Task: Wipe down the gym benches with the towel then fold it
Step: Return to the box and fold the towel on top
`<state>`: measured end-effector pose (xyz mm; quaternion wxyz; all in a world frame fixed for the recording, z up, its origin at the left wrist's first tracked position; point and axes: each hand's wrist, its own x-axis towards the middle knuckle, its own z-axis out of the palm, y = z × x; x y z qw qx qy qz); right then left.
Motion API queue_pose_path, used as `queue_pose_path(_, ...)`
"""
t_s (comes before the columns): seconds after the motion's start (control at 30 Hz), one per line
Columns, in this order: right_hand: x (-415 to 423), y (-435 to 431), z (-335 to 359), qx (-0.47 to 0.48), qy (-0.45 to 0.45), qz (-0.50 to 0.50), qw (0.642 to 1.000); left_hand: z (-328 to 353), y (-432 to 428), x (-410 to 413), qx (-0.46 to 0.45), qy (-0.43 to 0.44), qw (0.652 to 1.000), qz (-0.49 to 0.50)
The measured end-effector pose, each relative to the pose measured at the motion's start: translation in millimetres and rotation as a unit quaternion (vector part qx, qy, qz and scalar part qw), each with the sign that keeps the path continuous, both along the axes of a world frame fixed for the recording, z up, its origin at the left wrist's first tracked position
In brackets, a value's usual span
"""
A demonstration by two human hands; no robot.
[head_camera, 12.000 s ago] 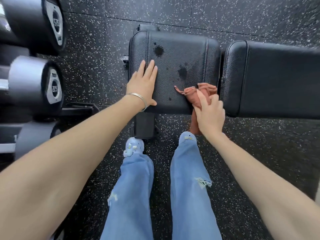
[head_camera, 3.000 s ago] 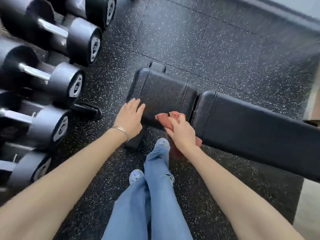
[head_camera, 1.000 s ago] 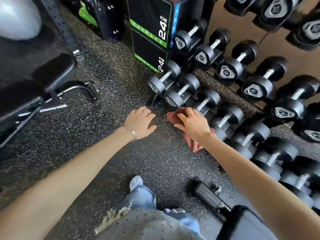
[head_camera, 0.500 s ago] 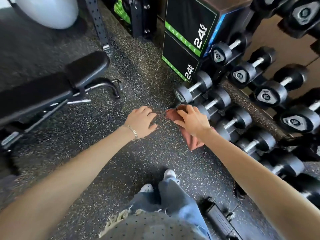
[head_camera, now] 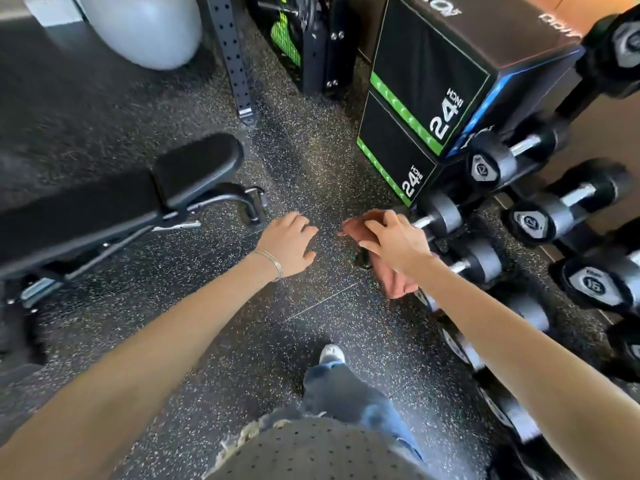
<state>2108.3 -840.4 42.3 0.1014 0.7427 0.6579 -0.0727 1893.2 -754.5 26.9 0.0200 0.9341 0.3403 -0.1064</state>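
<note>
The towel (head_camera: pixel 398 285) is in my right hand (head_camera: pixel 394 242). My fingers (head_camera: pixel 375 225) curl over it and hold it tight, and the loose end hangs under my wrist. It is soft, floppy and reddish-pink. My left hand (head_camera: pixel 287 242) holds nothing, and its fingers are loose and a bit bent.

I think the job now is to carry the towel to the bench (head_camera: pixel 197 168), well out left of my left fingers. Its surface is black, smooth and puffy, on metal legs. I should press the towel flat and rub in long rows.

Just right of my right fingers sit hard, round dumbbells (head_camera: pixel 446 213). The floor (head_camera: pixel 311 306) is dark and speckled. It may be rubber, but it looks blurry.
</note>
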Motion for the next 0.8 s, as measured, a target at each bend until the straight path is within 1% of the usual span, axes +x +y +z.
queue_pose_path(0.17,34,62,-4,-0.004,0.004,0.027,1.0,-1,54,36,0.014,0.004,1.0,0.021)
queue_pose_path(0.4,64,138,-11,-0.03,0.005,0.018,0.999,-7,134,65,0.018,0.018,1.0,0.006)
queue_pose_path(0.6,81,215,-11,-0.031,0.016,-0.043,0.998,-16,227,87,0.007,0.018,0.999,-0.036)
queue_pose_path(0.8,89,300,-1,-0.04,0.028,-0.115,0.992,-6,336,110,0.003,0.007,0.996,-0.084)
